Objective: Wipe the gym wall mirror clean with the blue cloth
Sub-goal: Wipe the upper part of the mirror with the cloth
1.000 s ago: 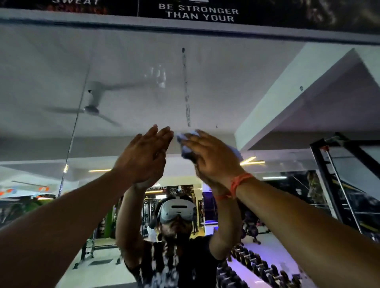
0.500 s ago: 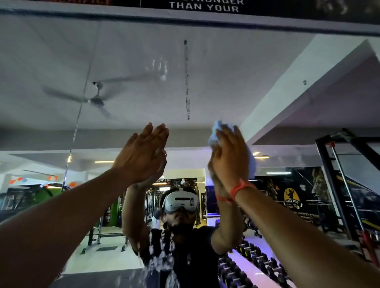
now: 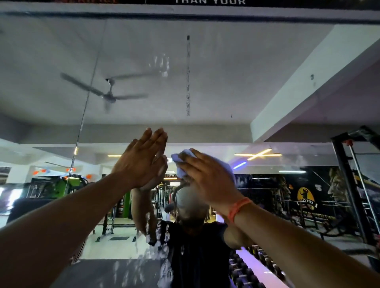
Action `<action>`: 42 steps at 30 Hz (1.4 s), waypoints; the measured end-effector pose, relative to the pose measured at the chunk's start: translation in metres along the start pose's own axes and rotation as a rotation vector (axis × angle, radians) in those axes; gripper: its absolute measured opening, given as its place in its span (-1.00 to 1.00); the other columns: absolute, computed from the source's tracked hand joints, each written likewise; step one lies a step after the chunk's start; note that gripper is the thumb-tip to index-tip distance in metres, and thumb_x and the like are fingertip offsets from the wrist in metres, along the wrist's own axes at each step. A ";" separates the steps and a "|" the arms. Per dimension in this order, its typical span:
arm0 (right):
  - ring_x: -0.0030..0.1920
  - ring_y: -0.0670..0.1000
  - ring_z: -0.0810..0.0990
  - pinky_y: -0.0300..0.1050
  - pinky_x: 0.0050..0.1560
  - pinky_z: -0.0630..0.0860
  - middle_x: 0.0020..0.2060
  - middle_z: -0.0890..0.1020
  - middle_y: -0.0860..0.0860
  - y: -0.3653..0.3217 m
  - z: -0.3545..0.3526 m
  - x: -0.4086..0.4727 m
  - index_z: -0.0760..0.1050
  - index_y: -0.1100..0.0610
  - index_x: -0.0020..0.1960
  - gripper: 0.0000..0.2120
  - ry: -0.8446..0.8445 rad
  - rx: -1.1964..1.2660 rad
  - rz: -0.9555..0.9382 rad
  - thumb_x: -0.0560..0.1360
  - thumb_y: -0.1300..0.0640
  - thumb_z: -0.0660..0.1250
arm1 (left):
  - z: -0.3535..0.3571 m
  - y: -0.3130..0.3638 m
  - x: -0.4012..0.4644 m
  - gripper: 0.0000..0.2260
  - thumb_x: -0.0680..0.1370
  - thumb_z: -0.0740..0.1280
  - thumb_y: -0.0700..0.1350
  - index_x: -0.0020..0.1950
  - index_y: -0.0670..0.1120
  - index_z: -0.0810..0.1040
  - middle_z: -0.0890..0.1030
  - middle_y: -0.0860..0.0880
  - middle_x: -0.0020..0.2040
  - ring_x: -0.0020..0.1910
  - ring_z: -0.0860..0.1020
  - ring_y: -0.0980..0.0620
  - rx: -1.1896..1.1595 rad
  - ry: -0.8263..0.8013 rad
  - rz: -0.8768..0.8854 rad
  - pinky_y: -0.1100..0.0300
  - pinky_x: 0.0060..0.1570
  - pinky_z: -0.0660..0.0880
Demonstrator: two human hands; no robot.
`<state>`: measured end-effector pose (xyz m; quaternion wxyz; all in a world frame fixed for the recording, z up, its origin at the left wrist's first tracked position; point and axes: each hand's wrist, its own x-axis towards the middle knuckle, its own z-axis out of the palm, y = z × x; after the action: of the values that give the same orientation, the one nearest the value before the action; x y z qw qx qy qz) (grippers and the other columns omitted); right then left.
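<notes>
The wall mirror (image 3: 226, 72) fills the view and reflects the gym ceiling, a fan and me. My right hand (image 3: 207, 178) presses the blue cloth (image 3: 183, 162) flat against the glass at centre, fingers straight and spread over it; an orange band circles that wrist. My left hand (image 3: 141, 162) lies flat on the mirror just left of the cloth, fingers straight and pointing up. A pale handprint smear (image 3: 161, 65) sits higher on the glass, next to a dark vertical streak (image 3: 188, 76). White foam spatter (image 3: 150, 263) covers the lower mirror.
A dark banner with white lettering (image 3: 209, 2) runs above the mirror's top edge. A black rack frame (image 3: 353, 195) stands at the right. A row of dumbbells (image 3: 253, 273) shows low right, seen in the reflection.
My right hand has swept the cloth down and to the left from its higher spot half a second ago. The left hand stays flat on the glass.
</notes>
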<state>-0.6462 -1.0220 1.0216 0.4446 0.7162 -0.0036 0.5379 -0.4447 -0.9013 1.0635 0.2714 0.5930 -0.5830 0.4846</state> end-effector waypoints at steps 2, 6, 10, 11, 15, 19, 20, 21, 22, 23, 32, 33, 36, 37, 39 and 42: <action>0.49 0.11 0.39 0.01 0.56 0.26 0.44 0.52 0.01 0.035 -0.014 -0.007 0.52 0.12 0.42 -0.52 0.028 -0.017 0.110 0.52 0.35 0.29 | 0.000 0.000 -0.002 -0.27 0.53 -0.18 0.29 0.68 0.05 -0.04 -0.07 0.11 0.67 0.66 -0.13 0.02 0.004 -0.004 -0.001 -0.09 0.58 0.09; 0.51 0.21 0.37 0.24 0.46 0.39 0.45 0.51 0.02 0.044 -0.021 -0.022 0.50 0.09 0.44 -0.54 0.226 -0.021 0.680 0.55 0.30 0.31 | 0.002 0.001 -0.005 -0.27 0.53 -0.21 0.30 0.67 0.07 -0.12 -0.15 0.14 0.65 0.65 -0.19 0.05 0.015 -0.005 0.000 -0.05 0.58 0.02; 0.51 0.15 0.39 0.11 0.51 0.30 0.46 0.50 0.03 -0.009 0.003 -0.018 0.52 0.15 0.43 -0.52 0.032 -0.036 0.200 0.52 0.30 0.31 | 0.006 0.005 -0.009 -0.26 0.51 -0.22 0.29 0.68 0.06 -0.10 -0.18 0.18 0.61 0.65 -0.18 0.06 -0.018 0.019 -0.017 -0.05 0.58 -0.01; 0.52 0.13 0.37 0.10 0.53 0.28 0.48 0.48 0.03 0.001 0.000 -0.018 0.51 0.14 0.45 -0.50 -0.031 -0.061 0.067 0.51 0.29 0.29 | 0.006 0.005 -0.009 -0.26 0.52 -0.21 0.28 0.68 0.05 -0.08 -0.17 0.18 0.61 0.65 -0.17 0.05 -0.020 0.030 -0.013 -0.06 0.59 0.01; 0.55 0.13 0.31 0.20 0.49 0.36 0.50 0.45 -0.02 0.049 -0.022 -0.033 0.47 0.05 0.47 -0.46 0.044 -0.033 0.415 0.53 0.36 0.29 | 0.006 0.002 -0.010 -0.30 0.54 -0.20 0.27 0.67 0.09 -0.11 -0.18 0.18 0.63 0.64 -0.21 0.08 -0.037 0.033 0.009 0.00 0.58 -0.06; 0.54 0.16 0.32 0.17 0.52 0.30 0.49 0.46 0.03 -0.016 0.000 -0.034 0.47 0.12 0.48 -0.43 0.139 -0.027 0.533 0.49 0.38 0.33 | 0.004 -0.007 -0.013 -0.29 0.53 -0.20 0.27 0.68 0.08 -0.08 -0.14 0.16 0.66 0.64 -0.22 0.09 -0.034 0.019 0.058 -0.01 0.59 -0.04; 0.53 0.15 0.34 0.14 0.53 0.28 0.50 0.45 0.04 -0.027 0.005 -0.035 0.47 0.15 0.48 -0.46 0.058 -0.031 0.362 0.51 0.34 0.32 | 0.003 -0.010 -0.014 -0.29 0.53 -0.20 0.27 0.68 0.07 -0.06 -0.12 0.15 0.66 0.64 -0.20 0.08 -0.032 0.020 0.073 -0.02 0.60 -0.02; 0.54 0.13 0.35 0.13 0.53 0.27 0.50 0.45 0.04 -0.024 0.007 -0.037 0.47 0.16 0.48 -0.50 -0.017 -0.062 0.212 0.54 0.30 0.30 | 0.003 -0.012 -0.014 -0.28 0.54 -0.20 0.26 0.68 0.06 -0.04 -0.10 0.13 0.67 0.65 -0.19 0.07 -0.033 0.020 0.088 -0.03 0.59 -0.01; 0.55 0.10 0.34 0.12 0.54 0.27 0.51 0.44 0.03 -0.013 0.004 -0.038 0.46 0.15 0.49 -0.52 -0.050 -0.092 0.121 0.56 0.27 0.29 | 0.001 -0.014 -0.015 -0.28 0.54 -0.20 0.26 0.69 0.05 -0.02 -0.08 0.12 0.67 0.65 -0.17 0.06 -0.037 0.017 0.102 -0.03 0.59 0.00; 0.56 0.07 0.31 0.13 0.55 0.26 0.53 0.42 0.00 -0.002 -0.002 -0.043 0.45 0.11 0.50 -0.52 -0.054 -0.107 0.138 0.58 0.25 0.28 | 0.000 -0.016 -0.015 -0.28 0.54 -0.20 0.26 0.69 0.04 -0.02 -0.08 0.12 0.67 0.65 -0.17 0.05 -0.038 0.010 0.113 -0.02 0.59 0.00; 0.58 0.05 0.28 0.08 0.58 0.21 0.56 0.36 -0.01 -0.071 0.031 0.005 0.38 0.12 0.54 -0.48 -0.053 -0.017 0.125 0.58 0.22 0.28 | -0.012 -0.065 -0.024 -0.33 0.57 -0.18 0.22 0.68 0.07 0.02 -0.01 0.12 0.67 0.66 -0.09 0.07 0.009 -0.003 0.182 -0.06 0.60 0.06; 0.56 0.03 0.31 0.05 0.58 0.22 0.54 0.39 0.00 -0.054 0.030 0.026 0.41 0.13 0.53 -0.49 -0.069 -0.022 0.038 0.57 0.22 0.27 | -0.016 -0.074 -0.023 -0.32 0.56 -0.19 0.23 0.68 0.07 0.03 -0.01 0.12 0.67 0.66 -0.09 0.08 0.003 0.001 0.170 -0.05 0.60 0.05; 0.50 0.12 0.37 0.12 0.55 0.27 0.47 0.48 0.04 -0.003 0.024 0.079 0.48 0.14 0.46 -0.49 0.061 0.002 0.342 0.53 0.36 0.32 | -0.028 -0.102 -0.024 -0.29 0.53 -0.24 0.24 0.69 0.08 0.00 -0.04 0.15 0.67 0.65 -0.12 0.12 -0.011 0.015 0.134 -0.01 0.61 0.00; 0.50 0.17 0.38 0.13 0.56 0.25 0.46 0.49 0.08 0.003 0.024 0.090 0.48 0.16 0.46 -0.50 0.124 0.019 0.510 0.53 0.38 0.31 | -0.032 -0.111 -0.025 -0.28 0.52 -0.25 0.24 0.69 0.08 -0.01 -0.05 0.15 0.67 0.65 -0.14 0.13 -0.012 0.019 0.125 0.00 0.61 -0.01; 0.52 0.20 0.35 0.11 0.57 0.22 0.48 0.46 0.12 -0.014 0.036 0.111 0.45 0.18 0.48 -0.54 0.202 -0.028 0.667 0.58 0.30 0.26 | -0.038 -0.129 -0.023 -0.27 0.50 -0.28 0.24 0.69 0.09 -0.05 -0.09 0.16 0.66 0.64 -0.17 0.14 -0.001 0.020 0.111 0.01 0.62 -0.04; 0.57 0.09 0.27 0.03 0.60 0.18 0.54 0.40 0.02 -0.067 0.063 0.129 0.40 0.13 0.53 -0.55 0.128 -0.021 0.339 0.66 0.12 0.15 | -0.047 -0.157 -0.016 -0.25 0.49 -0.32 0.25 0.68 0.07 -0.10 -0.13 0.15 0.66 0.64 -0.19 0.14 0.025 0.039 0.071 -0.03 0.62 -0.01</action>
<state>-0.5111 -0.9606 1.0771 0.3542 0.6650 -0.1016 0.6496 -0.3042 -0.8259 1.1058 0.2582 0.5657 -0.5922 0.5126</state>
